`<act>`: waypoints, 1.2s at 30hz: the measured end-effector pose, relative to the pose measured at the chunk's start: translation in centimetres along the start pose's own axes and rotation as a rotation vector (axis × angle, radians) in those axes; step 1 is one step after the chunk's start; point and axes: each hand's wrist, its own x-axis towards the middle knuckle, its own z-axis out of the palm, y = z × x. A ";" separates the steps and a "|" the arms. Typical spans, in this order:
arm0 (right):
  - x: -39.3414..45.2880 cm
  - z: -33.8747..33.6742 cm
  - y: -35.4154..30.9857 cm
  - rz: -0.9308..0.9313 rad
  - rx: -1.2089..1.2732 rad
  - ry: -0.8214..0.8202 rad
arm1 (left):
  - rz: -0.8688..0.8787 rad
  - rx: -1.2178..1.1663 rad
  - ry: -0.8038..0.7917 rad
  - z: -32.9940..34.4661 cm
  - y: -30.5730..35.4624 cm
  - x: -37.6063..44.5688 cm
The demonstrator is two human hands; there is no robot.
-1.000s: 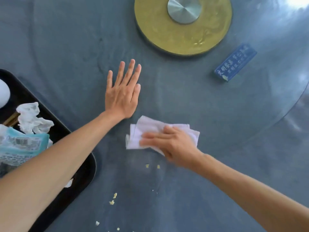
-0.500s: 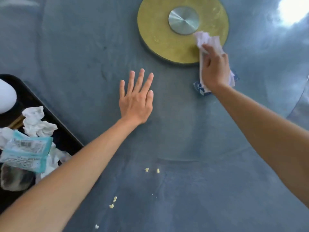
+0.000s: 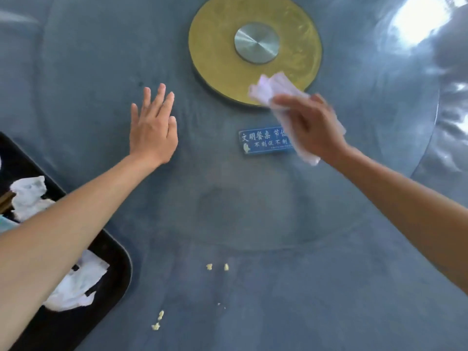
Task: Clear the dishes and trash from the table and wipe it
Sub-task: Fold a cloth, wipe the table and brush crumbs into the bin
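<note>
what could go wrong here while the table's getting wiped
1. The right hand sweeps the white wipe right over the blue sign, so the sign could get knocked or dragged across the glass.
2. The yellow crumbs near the table's front edge lie away from the wiping and might be missed or brushed onto the floor.
3. The left hand lies flat on the glass and may leave prints.

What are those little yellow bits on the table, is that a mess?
Yes. A few yellow crumbs lie scattered on the table near its front edge, not yet wiped up. The right hand holds the white cloth farther away, by the gold disc.
</note>
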 end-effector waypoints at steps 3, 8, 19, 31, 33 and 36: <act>5.2 -0.2 5.2 0.476 -0.092 0.178 | -0.113 -0.163 0.014 1.7 6.5 -3.6; 0.4 4.3 -0.7 0.330 -0.049 0.090 | -0.101 -0.011 0.062 4.1 6.7 -6.1; -17.3 7.5 -15.2 -0.234 0.289 -0.398 | -0.002 0.056 -0.062 1.0 0.4 -4.9; -28.8 1.8 -17.5 0.577 0.210 0.092 | 0.008 0.065 -0.270 0.1 0.8 -16.5; -31.1 1.7 -18.2 0.705 0.157 0.093 | 0.036 0.056 -0.294 0.1 0.7 -18.3; -33.8 2.7 -19.0 0.810 0.101 0.042 | 0.081 0.027 -0.324 0.0 0.6 -20.5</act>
